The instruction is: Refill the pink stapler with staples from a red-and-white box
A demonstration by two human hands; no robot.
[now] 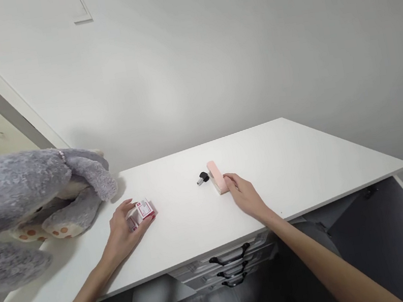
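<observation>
On the white tabletop, my left hand [125,230] curves its thumb and fingers around a small red-and-white box [144,209]. A second, similar small box [132,224] shows partly under that hand, mostly covered by it. Over to the right, my right hand [245,194] has its fingers closed on the near end of a pink stapler [217,177], which rests on the table. Just left of the stapler lies a key with a black head [203,177].
A large grey plush toy [19,192] takes up the table's left end. The white table [190,225] backs onto a pale wall. Beneath its front edge are drawers with black handles [230,256] and an open cabinet door [388,228] at right.
</observation>
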